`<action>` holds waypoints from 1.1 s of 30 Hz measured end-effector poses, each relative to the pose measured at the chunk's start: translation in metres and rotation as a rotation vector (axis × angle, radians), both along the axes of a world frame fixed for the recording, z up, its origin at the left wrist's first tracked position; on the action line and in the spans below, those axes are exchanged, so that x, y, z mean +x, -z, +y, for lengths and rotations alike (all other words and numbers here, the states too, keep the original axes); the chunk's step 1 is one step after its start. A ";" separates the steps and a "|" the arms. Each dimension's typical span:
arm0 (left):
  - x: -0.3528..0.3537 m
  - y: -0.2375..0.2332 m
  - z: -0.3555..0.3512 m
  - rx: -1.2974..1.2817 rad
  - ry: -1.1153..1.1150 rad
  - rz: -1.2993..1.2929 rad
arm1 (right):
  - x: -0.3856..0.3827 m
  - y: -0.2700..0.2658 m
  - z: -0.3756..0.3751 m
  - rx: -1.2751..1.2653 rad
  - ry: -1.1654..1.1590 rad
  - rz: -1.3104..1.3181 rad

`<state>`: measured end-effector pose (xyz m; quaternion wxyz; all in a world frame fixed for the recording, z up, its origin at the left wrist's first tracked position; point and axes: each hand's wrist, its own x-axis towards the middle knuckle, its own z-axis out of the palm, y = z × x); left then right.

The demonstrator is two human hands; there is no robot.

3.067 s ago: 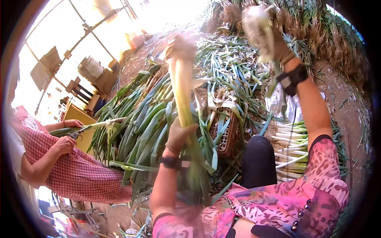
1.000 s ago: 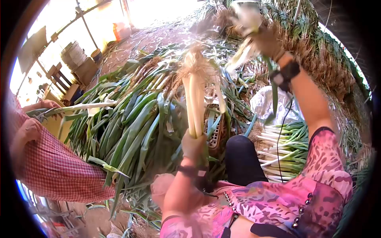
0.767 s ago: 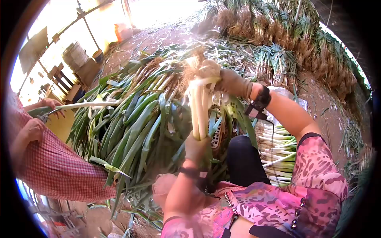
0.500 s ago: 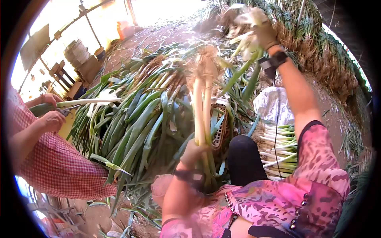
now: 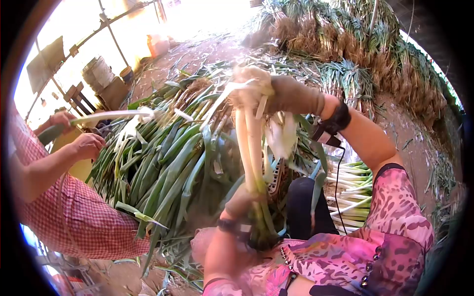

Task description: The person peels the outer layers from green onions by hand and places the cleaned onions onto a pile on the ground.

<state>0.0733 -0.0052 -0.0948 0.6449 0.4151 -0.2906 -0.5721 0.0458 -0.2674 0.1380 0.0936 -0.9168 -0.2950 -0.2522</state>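
Near my lap, my gloved left hand (image 5: 242, 200) is wrapped round the lower part of a few leeks (image 5: 249, 148), held upright with their pale shafts up and green ends down. My gloved right hand (image 5: 289, 96) is closed at their root ends, around pale loose leek leaves (image 5: 281, 135). These hang below it, with a green strip trailing to my knee. Blur hides my right fingertips. Left of my hands lies a heap of untrimmed leeks (image 5: 168, 153).
A co-worker's hand (image 5: 89, 146) is at the left, beside a leek (image 5: 106, 116). Cleaned leeks (image 5: 350, 192) lie right of my knee. A plastic crate (image 5: 276, 175) stands behind my leeks. Bundled leeks (image 5: 340, 39) are piled at the back right. A cable hangs from my right wrist.
My right hand has come down and left from the upper right to the leeks' root ends, bringing the loose leaves. My left hand stays in place. The co-worker's near hand has moved right.
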 end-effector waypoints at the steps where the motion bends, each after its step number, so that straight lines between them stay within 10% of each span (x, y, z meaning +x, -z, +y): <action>1: 0.003 -0.002 0.000 0.044 -0.022 -0.052 | 0.001 0.003 0.004 0.072 0.074 -0.021; 3: 0.006 -0.002 -0.001 0.101 -0.071 -0.105 | 0.004 0.014 0.009 0.295 0.359 -0.039; 10: 0.026 0.010 0.011 0.011 0.026 -0.021 | 0.019 -0.054 -0.148 -0.604 1.335 -0.161; 12: 0.032 0.003 0.015 -0.027 0.046 0.039 | 0.004 -0.068 -0.149 0.385 1.145 0.018; 15: 0.040 -0.008 0.013 -0.066 0.090 0.211 | -0.002 -0.056 -0.148 0.417 0.542 0.043; 18: 0.039 0.000 0.002 -0.128 0.204 0.296 | 0.006 -0.027 -0.120 1.110 -0.167 0.433; 20: 0.041 0.001 -0.010 -0.189 0.307 0.256 | 0.013 -0.023 -0.079 1.223 -0.160 0.532; 24: 0.039 -0.014 -0.014 -0.170 0.337 0.307 | 0.039 0.014 -0.027 0.539 0.077 0.509; 28: 0.048 -0.026 -0.007 -0.159 0.324 0.256 | 0.038 -0.002 -0.004 0.708 -0.046 0.736; 33: 0.056 -0.029 -0.004 -0.062 0.320 0.211 | 0.038 -0.031 -0.043 0.228 0.082 0.751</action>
